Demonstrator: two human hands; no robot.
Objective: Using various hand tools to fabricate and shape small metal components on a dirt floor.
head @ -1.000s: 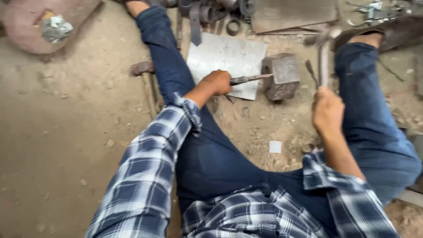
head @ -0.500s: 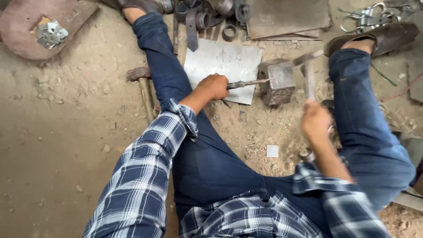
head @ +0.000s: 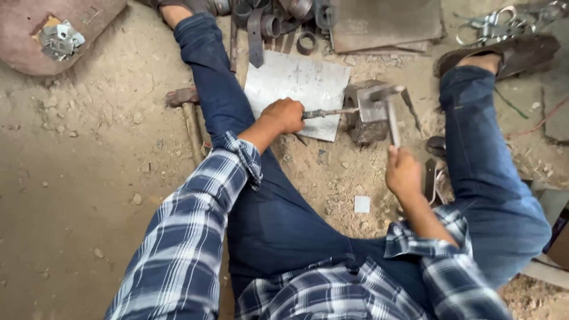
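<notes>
A: Item one, change: our right hand (head: 403, 173) has brought the hammer (head: 388, 109) down; its head now meets the metal block (head: 364, 121), where half a second ago it was raised.

B: Item two, pose: our left hand (head: 285, 115), fist closed, grips a steel rod (head: 329, 112) pointing to three o'clock at the block. The right hand is wrapped around the handle.

A: Item three: a grey sheet-metal plate (head: 296, 80) at twelve o'clock of the left hand.

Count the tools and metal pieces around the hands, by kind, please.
Hammers: 2, one in the right hand, one lying left
Rods: 1, in the left hand
Metal blocks: 1
Flat sheets: 1
Total: 5
</notes>
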